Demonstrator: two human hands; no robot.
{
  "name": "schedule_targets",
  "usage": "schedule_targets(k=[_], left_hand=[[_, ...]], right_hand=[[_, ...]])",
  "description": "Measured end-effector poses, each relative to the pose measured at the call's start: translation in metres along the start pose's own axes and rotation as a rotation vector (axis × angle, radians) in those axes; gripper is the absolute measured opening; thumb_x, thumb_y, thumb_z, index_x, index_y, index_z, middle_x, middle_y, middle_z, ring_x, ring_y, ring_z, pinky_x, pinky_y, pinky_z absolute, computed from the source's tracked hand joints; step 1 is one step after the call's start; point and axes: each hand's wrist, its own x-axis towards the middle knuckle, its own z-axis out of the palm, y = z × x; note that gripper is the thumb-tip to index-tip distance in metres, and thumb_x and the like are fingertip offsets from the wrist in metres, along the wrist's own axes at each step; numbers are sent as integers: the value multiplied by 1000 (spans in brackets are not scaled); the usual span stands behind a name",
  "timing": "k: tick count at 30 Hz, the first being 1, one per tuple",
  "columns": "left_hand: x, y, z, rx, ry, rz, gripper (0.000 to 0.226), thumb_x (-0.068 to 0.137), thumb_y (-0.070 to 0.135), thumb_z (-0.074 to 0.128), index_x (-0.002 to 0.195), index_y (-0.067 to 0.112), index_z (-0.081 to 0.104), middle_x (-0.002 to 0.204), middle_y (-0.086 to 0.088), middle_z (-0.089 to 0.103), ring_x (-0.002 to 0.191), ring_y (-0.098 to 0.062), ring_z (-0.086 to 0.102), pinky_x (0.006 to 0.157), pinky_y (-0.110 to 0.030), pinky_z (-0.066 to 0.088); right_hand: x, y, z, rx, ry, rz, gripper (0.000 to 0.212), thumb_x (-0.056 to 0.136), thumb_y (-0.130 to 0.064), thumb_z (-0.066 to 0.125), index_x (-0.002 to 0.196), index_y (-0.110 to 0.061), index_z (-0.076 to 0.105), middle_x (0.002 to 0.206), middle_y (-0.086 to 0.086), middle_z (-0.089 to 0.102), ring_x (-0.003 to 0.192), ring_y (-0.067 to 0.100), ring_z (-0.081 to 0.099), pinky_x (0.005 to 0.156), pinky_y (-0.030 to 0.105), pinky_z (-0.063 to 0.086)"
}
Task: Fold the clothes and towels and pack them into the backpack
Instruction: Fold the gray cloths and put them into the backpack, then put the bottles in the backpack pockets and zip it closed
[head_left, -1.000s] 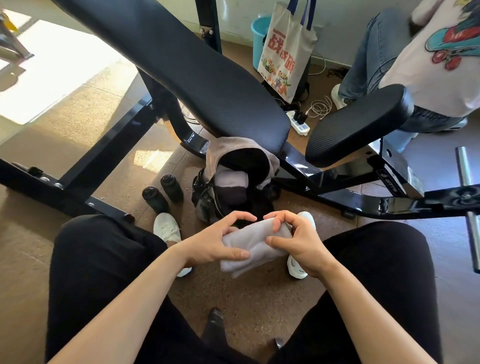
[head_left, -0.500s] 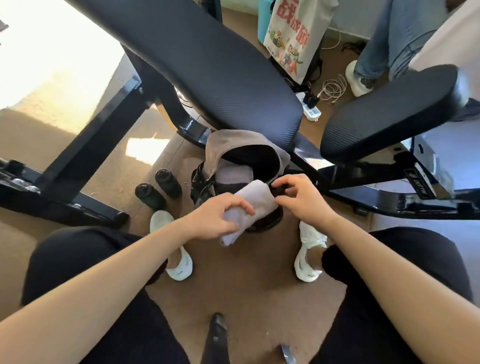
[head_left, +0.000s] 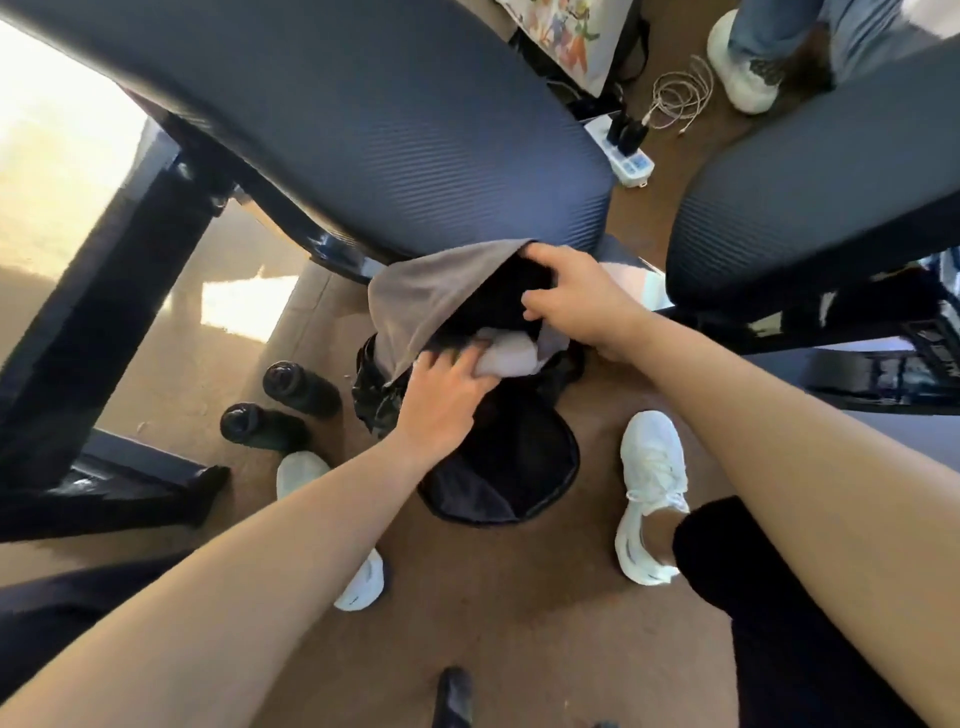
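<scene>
Left hand (head_left: 447, 387): seen from the back, fingers bent over the near end of the towel (head_left: 511, 356) and holding it, thumb hidden. The towel is a pale grey-white soft roll, lying in the mouth of the backpack (head_left: 509, 467), its far end under the right hand.

Right hand (head_left: 571, 299): fingers curled over the upper rim of the backpack mouth, thumb pinching from below, holding the opening wide.

Backpack: black fabric, on the floor (head_left: 467, 597) between the person's feet, dark inside. A matte grey flap (head_left: 431, 296) stands up from its far side and touches the underside of the bench pad. The rounded front pocket faces the camera, with a zip line round its edge.

No writing readable on the backpack or towel.

Two dark bottles (head_left: 298, 384), glossy, cylindrical, lie side by side just left of the backpack. White mesh sneakers (head_left: 652, 493) are on either side; the left one is partly behind the forearm.

Bench pad (head_left: 389, 119): dark, fine ribbed weave, rounded edge, on a black gloss metal frame (head_left: 104, 291). A second pad (head_left: 831, 171) to the right has the same texture.

Beyond: a white power strip (head_left: 631, 163) with black plugs, a coiled pale cable (head_left: 680, 96), and a tote bag (head_left: 566, 36) with colourful print, cropped, not legible. Another person's white shoe (head_left: 743, 67) sits below blue denim.

Floor: brown, speckled, sunlit at the left.
</scene>
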Motion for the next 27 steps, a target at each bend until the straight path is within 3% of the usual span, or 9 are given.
schedule_targets(k=[3, 6, 8, 11, 15, 17, 19, 23, 27], left_hand=[[12, -6, 25, 45, -104, -25, 43, 84, 14, 51, 121, 21, 72, 145, -12, 54, 117, -40, 58, 99, -49, 45], [17, -11, 52, 17, -366, -137, 47, 95, 19, 47, 140, 23, 59, 165, -6, 30, 150, -37, 27, 120, -51, 25], [16, -13, 64, 0, -478, -185, 46, 98, 20, 51, 144, 25, 56, 165, -2, 29, 150, -33, 30, 120, -47, 29], [20, -14, 63, -73, -585, -270, 50, 100, 22, 52, 149, 23, 47, 153, -3, 49, 133, -28, 55, 106, -36, 44], [37, -16, 51, -147, -701, -258, 59, 97, 32, 52, 153, 19, 43, 162, -6, 33, 145, -28, 41, 117, -39, 37], [35, -15, 45, -168, -653, -217, 55, 96, 35, 50, 149, 23, 50, 166, -7, 26, 150, -30, 30, 123, -42, 26], [18, -13, 37, -247, -484, -155, 44, 96, 31, 52, 138, 25, 63, 163, -7, 34, 149, -31, 32, 123, -40, 26], [-31, -22, 9, -357, -253, -11, 34, 90, 26, 45, 104, 27, 76, 119, 5, 71, 109, -20, 66, 84, -35, 53], [-83, -62, -6, -389, -138, -207, 32, 89, 31, 40, 89, 28, 72, 92, 11, 72, 83, -16, 68, 71, -33, 53]], right_hand=[[3, -3, -4, 104, 35, -25, 48, 87, 5, 54, 129, -14, 66, 109, 11, 68, 72, 14, 66, 77, 27, 57], [-1, -8, -6, 207, 47, -61, 39, 89, 4, 55, 119, -14, 72, 99, 6, 61, 74, 14, 61, 83, 40, 58], [-3, -10, -6, 244, 59, -64, 37, 92, -3, 58, 114, -28, 74, 111, 2, 61, 85, 19, 67, 91, 44, 59], [-7, -14, -6, 235, 77, -75, 39, 92, -13, 62, 100, -51, 69, 125, 7, 58, 97, 25, 71, 96, 44, 57], [-12, -20, -10, 258, 16, -64, 36, 95, -5, 61, 102, -39, 72, 114, 2, 67, 97, 26, 72, 91, 27, 58], [-10, -20, -8, 113, 0, -56, 28, 94, -6, 61, 114, -21, 75, 93, -12, 67, 90, 17, 72, 87, 21, 54], [-9, -19, -5, -85, -15, -89, 20, 91, -8, 63, 104, -14, 77, 84, -16, 65, 83, 6, 64, 84, 18, 49], [-13, -19, 7, -316, -10, -94, 14, 87, -20, 64, 76, -25, 70, 104, 0, 61, 90, 22, 61, 87, 39, 51], [-29, -37, 27, -423, 115, -210, 9, 88, -27, 63, 80, -24, 64, 113, -4, 50, 88, 32, 61, 82, 47, 53]])
